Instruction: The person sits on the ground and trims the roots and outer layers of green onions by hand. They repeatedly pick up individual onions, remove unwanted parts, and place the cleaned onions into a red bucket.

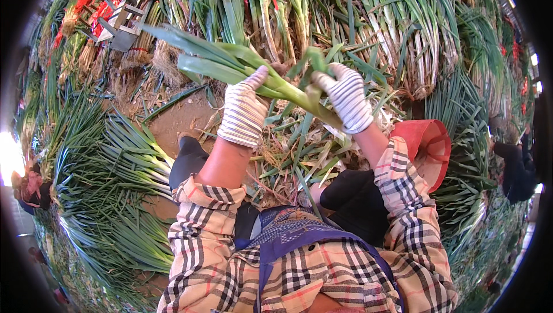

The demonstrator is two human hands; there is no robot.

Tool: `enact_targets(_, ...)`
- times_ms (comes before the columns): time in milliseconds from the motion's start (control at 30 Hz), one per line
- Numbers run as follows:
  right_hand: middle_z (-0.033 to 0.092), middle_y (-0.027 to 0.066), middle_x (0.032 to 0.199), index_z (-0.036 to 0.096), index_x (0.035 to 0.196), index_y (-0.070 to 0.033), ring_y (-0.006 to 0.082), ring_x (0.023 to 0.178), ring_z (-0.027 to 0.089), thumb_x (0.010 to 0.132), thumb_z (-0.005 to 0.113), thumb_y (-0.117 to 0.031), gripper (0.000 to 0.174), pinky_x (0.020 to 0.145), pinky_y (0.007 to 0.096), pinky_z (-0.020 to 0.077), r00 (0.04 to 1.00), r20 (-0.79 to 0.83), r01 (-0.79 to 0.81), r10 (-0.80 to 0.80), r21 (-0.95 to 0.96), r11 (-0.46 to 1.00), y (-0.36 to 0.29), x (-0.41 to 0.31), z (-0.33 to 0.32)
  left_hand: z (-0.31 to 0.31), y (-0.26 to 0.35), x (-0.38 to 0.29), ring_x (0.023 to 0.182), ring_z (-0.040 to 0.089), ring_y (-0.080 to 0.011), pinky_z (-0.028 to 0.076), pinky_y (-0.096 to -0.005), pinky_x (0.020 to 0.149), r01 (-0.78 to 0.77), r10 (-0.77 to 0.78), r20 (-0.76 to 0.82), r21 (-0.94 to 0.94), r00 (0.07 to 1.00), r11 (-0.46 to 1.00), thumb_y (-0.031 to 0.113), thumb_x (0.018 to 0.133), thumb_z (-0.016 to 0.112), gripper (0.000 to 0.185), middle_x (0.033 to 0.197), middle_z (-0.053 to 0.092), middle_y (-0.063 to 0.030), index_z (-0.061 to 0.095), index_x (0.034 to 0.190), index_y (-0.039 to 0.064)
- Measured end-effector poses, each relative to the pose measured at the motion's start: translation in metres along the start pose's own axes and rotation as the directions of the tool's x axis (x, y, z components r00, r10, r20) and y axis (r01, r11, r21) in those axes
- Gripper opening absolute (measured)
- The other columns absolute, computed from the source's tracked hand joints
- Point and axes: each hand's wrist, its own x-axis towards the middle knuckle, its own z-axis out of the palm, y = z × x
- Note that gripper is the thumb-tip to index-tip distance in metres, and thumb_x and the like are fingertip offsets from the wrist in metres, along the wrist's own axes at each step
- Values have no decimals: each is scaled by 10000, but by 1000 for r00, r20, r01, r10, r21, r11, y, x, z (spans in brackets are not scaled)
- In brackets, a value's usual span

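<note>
A large green onion [287, 90] lies slantwise in front of me, its leaves towards the upper left and its pale stem running down to the right. My left hand [244, 112], in a striped knit glove, grips it where the leaves fan out, thumb on top. Beside the stem, my right hand [348, 99], gloved alike, pinches a bent, blurred green leaf [317, 59]. The stem's lower end passes close to the right palm and is partly hidden there. Below both hands spreads a litter of cut leaves and peeled skins [298, 140].
Tied and loose onion bundles [402, 27] line the far side. More onions lie on the left [138, 153]. A metal frame with prongs [123, 19] stands at the upper left. A red container [421, 148] sits by my right forearm. People are at the far left [32, 185] and far right [516, 166].
</note>
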Motion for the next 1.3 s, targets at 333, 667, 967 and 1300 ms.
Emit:
enact_targets(333, 609, 54, 710, 625, 853, -19, 93, 483, 496, 983, 605, -242, 259, 482, 247, 452, 944, 309, -330, 118, 844, 422, -8, -1, -7, 11, -16, -1, 923, 669, -318, 561, -459, 892, -51, 48, 147, 19, 988, 999, 177, 952, 632, 282, 980, 674, -192, 548, 1119, -34)
enact_targets(667, 471, -25, 590, 597, 846, -10, 50, 466, 414, 980, 607, -268, 291, 429, 225, 350, 850, 488, -457, 196, 502, 734, -21, -58, -21, -108, 109, 70, 601, 513, -220, 511, -376, 558, -291, 253, -360, -54, 898, 955, 119, 973, 570, 148, 761, 523, -82, 482, 907, 21)
enact_targets(967, 559, 25, 608, 615, 826, -8, 58, 455, 457, 874, 609, -201, 199, 438, 207, 334, 720, 600, -564, 349, 214, 797, -29, -87, -52, -229, 184, 43, 512, 457, -246, 440, -408, 570, -244, 286, -596, 152, 751, 958, 220, 1027, 408, 287, 603, 453, -78, 471, 841, 11)
enact_targets(1300, 578, 51, 570, 605, 761, -4, 107, 455, 505, 878, 630, -445, 457, 424, 246, 377, 868, 361, -389, 340, 72, 918, 65, -139, -149, -457, 299, -70, 543, 536, -254, 508, -415, 583, 68, 520, -711, 618, 473, 783, 272, 1015, 375, 419, 649, 590, -101, 554, 707, 51)
